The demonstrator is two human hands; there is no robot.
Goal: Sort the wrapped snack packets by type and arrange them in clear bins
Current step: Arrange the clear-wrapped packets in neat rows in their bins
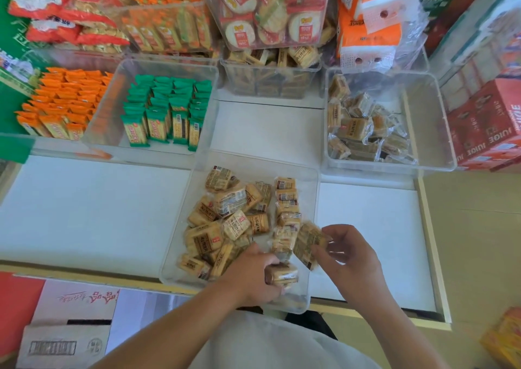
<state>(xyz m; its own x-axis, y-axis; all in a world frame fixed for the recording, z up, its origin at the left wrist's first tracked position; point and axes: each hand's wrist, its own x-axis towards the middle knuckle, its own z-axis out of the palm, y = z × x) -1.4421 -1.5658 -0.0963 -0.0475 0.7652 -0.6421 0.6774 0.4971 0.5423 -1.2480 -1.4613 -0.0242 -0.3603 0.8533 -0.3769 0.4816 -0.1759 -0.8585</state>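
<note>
Two grips on: left hand point(251, 277) holds tan packet point(282, 274), right hand point(348, 253) pinches second packet point(308, 244). Likely light, slick, brittle; hold flat faces.

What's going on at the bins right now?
A person is sorting tan wrapped packets in the nearest clear bin. The left hand grips one packet at the bin's near right corner. The right hand pinches another packet at its right side. Most packets there lie loose. Farther back, green packets and orange packets stand in rows.
</note>
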